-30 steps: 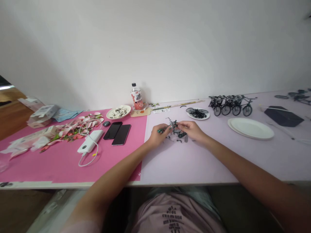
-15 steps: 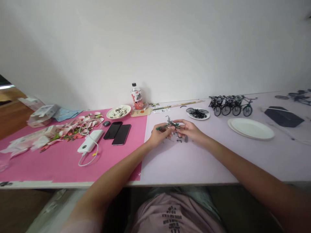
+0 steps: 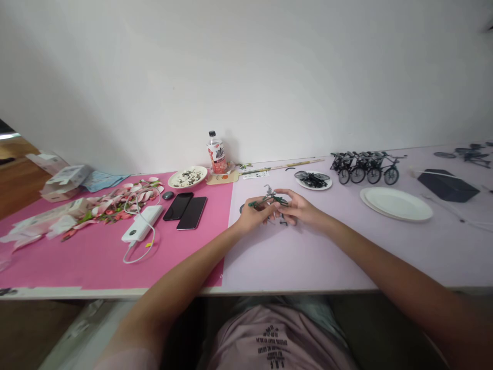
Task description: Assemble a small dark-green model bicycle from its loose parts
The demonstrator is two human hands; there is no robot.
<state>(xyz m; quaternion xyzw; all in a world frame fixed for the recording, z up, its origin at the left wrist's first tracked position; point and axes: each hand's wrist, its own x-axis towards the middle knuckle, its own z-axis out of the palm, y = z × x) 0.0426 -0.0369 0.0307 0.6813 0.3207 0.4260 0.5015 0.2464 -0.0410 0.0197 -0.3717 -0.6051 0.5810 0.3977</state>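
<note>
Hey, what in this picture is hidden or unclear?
In the head view:
Green piece: partly covered by the left hand and right hand.
Shirt lettering: too small to read.
Dark parts, far right: blurred.
Dark thing, upper right: cut off by the edge.

Here, your left grip (image 3: 252, 215) and right grip (image 3: 304, 209) cover the middle of the thin dark-green model bicycle frame (image 3: 282, 201), so you can't see where its pieces join. Just below, the small dark parts (image 3: 283, 223) sit half hidden, too tiny to name. Far right, the dark, spindly bicycle pieces (image 3: 472, 155) blur and run off the edge. Your black model bicycles (image 3: 348, 161) overlap, masking each other. And the black lettering (image 3: 272, 341) on your dull-pink shirt (image 3: 231, 341)? Mostly unreadable!
</note>
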